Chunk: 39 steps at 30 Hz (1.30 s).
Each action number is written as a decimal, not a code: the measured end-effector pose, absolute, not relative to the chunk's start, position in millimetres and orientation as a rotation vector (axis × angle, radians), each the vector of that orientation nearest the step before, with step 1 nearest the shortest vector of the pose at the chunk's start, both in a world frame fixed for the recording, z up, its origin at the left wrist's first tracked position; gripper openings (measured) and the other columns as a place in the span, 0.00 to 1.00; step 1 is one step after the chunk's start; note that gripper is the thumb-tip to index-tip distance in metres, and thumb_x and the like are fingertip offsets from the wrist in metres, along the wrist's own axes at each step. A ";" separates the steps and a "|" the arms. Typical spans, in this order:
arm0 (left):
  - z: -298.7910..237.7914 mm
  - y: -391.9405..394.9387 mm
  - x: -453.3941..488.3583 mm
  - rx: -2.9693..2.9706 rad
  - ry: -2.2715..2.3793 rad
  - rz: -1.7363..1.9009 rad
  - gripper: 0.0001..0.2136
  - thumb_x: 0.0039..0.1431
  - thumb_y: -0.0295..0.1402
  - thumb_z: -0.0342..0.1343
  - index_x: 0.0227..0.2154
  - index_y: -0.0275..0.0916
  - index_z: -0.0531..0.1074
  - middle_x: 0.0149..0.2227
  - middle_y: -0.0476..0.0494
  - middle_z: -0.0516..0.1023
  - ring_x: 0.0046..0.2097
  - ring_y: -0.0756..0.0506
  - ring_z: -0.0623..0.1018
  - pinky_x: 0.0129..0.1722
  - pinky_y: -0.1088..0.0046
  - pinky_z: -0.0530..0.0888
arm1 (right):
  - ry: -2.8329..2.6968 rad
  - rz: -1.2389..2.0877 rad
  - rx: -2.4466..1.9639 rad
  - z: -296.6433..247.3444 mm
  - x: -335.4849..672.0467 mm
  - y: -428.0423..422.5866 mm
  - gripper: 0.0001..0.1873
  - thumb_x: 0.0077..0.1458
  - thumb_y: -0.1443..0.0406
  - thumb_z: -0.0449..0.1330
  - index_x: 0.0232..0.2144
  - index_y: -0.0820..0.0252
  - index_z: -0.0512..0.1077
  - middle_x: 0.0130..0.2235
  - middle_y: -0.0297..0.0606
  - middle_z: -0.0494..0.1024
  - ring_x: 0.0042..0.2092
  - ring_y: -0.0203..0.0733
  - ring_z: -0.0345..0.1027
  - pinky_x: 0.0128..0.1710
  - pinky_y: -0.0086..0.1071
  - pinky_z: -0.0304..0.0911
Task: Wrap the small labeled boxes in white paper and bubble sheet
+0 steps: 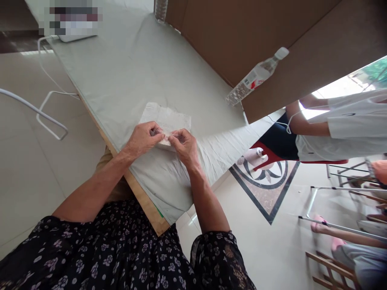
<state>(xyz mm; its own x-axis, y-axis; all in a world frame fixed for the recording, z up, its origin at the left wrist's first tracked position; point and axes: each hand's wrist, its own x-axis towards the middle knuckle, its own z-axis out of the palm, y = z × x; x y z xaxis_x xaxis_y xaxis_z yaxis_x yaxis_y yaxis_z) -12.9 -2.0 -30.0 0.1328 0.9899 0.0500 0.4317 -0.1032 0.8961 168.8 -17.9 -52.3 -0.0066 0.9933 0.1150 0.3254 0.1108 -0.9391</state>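
Observation:
A whitish, flat-topped block (169,115) with worn-looking edges lies on the cloth-covered table near its corner. Whether it is a box or a solid piece, I cannot tell. My left hand (148,136) is at its near left side, thumb and fingertips pinched together. From the other side my right hand (185,146) meets it, also in a pinch, the two sets of fingertips almost touching over the block's near edge. Something small and pale seems to be between the fingertips, too small to name.
A clear plastic bottle (254,76) with a white cap stands by a large brown cardboard panel (229,36). A person in a white shirt (356,129) sits at the right. White cables (50,96) hang off the table's left edge (87,112).

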 end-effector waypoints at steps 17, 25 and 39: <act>-27.8 -5.4 -21.8 1.650 1.365 0.861 0.13 0.50 0.45 0.60 0.30 0.39 0.75 0.31 0.47 0.77 0.33 0.47 0.72 0.35 0.70 0.69 | -2.229 0.019 -1.393 -28.3 156.1 -57.6 0.13 0.72 0.66 0.52 0.46 0.54 0.77 0.51 0.41 0.84 0.54 0.48 0.73 0.56 0.43 0.58; -26.1 -9.7 -46.7 1.673 1.564 0.761 0.16 0.56 0.39 0.57 0.46 0.40 0.75 0.27 0.52 0.72 0.30 0.46 0.72 0.36 0.68 0.71 | -2.439 -0.067 -1.448 -24.1 153.6 -49.2 0.12 0.73 0.63 0.53 0.51 0.50 0.75 0.50 0.40 0.80 0.51 0.48 0.69 0.51 0.43 0.56; -39.6 -18.2 -71.1 1.775 2.025 0.595 0.23 0.54 0.52 0.63 0.45 0.41 0.77 0.33 0.41 0.82 0.40 0.34 0.82 0.43 0.59 0.76 | -2.679 -0.177 -1.318 -7.0 155.0 -31.2 0.08 0.70 0.64 0.56 0.45 0.51 0.76 0.44 0.42 0.77 0.44 0.49 0.63 0.44 0.44 0.52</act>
<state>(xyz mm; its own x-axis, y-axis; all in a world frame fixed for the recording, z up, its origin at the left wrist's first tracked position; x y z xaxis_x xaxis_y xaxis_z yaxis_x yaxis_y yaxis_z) -71.1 -18.2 -39.6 -0.1290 0.9916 -0.0073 0.8302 0.1120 0.5461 155.0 -31.2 -7.0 -0.6027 0.7759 0.1863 0.7936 0.6071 0.0390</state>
